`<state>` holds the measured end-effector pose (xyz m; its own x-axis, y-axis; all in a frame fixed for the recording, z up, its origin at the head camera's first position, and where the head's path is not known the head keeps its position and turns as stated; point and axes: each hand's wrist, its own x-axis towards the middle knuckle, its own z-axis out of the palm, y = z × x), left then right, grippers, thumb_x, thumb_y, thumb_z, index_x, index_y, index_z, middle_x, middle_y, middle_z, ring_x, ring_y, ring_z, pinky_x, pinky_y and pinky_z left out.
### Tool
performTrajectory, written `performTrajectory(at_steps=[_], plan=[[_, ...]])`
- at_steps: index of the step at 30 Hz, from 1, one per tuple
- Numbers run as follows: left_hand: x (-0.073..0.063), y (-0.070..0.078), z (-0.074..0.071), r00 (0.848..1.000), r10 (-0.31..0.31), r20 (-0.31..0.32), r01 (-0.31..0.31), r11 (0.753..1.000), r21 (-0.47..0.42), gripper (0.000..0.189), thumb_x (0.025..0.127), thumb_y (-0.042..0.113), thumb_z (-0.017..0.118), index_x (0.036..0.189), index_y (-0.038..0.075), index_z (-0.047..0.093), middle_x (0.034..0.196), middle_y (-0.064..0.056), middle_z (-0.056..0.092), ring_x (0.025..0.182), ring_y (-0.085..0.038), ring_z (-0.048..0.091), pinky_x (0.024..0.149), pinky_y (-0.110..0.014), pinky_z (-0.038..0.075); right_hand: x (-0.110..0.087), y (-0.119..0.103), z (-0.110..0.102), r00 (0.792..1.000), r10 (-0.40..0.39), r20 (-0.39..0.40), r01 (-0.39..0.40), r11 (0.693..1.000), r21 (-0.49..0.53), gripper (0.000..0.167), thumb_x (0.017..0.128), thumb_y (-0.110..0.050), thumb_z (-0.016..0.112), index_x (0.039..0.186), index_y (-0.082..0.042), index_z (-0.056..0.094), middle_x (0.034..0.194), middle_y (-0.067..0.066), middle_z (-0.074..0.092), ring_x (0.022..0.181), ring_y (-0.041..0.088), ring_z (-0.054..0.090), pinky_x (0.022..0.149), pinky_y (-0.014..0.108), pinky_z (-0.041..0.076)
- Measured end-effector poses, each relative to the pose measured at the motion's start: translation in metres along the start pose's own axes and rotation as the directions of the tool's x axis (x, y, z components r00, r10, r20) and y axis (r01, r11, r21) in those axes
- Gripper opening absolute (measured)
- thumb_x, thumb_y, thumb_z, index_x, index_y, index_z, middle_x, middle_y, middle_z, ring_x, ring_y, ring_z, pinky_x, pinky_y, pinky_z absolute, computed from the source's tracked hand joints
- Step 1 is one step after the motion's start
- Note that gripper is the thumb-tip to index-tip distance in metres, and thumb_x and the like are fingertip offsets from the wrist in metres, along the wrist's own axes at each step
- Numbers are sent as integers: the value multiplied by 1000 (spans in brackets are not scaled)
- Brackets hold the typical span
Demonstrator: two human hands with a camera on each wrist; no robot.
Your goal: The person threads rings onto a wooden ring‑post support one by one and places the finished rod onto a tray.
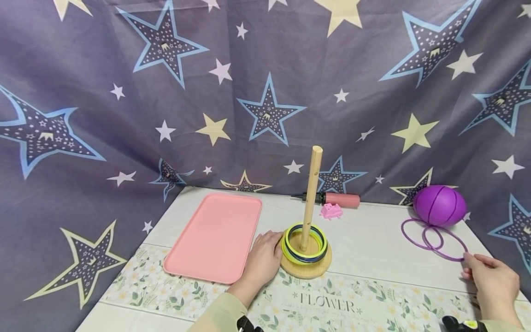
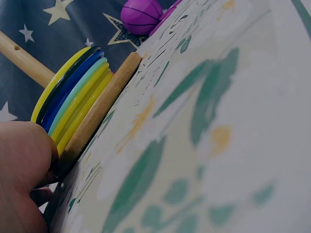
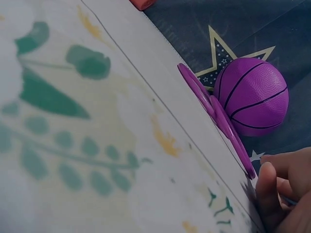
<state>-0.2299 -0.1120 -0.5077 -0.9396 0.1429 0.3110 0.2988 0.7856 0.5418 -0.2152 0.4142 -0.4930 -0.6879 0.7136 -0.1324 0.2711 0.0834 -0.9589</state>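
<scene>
My left hand (image 1: pixel 263 258) holds the left edge of the round wooden base (image 1: pixel 307 273) of a ring-toss stand. From the base rises a wooden peg (image 1: pixel 313 193), with several yellow, blue, black and teal rings (image 2: pixel 73 92) stacked around it. At the far right, my right hand (image 1: pixel 493 281) has its fingertips at the near edge of a purple ring (image 1: pixel 454 259). The right wrist view shows the fingers loosely bent and a small gap to the ring. Two purple rings overlap on the table, beside a purple ball (image 1: pixel 440 205) with black lines.
A pink tray (image 1: pixel 213 237) lies left of the stand. Behind the peg are a red-and-black hand pump (image 1: pixel 342 200) and a small pink toy (image 1: pixel 331 211). A star-patterned cloth (image 1: pixel 265 60) hangs along the table's back. A flowered cover (image 1: pixel 373 299) lies on the table.
</scene>
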Motion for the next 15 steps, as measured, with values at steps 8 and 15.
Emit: performTrajectory(at_steps=[8,15], plan=[[1,1,0,1000,6,-3,-6,1000,1,38,111,8,60,148,1,67,145,-15,69,150,-40,52,133,-60,29,9,3,-1,1000,0,18,1,999,-50,55,105,-22,69,140,18,54,51,-16,59,41,3,62,41,21,55],[0,0,1,1000,-13,12,13,1000,0,39,113,12,59,150,4,66,148,-14,68,152,-38,51,134,-58,28,9,1,-2,999,-47,23,51,976,-213,60,106,-26,66,146,17,54,48,-17,58,42,1,60,43,17,51]])
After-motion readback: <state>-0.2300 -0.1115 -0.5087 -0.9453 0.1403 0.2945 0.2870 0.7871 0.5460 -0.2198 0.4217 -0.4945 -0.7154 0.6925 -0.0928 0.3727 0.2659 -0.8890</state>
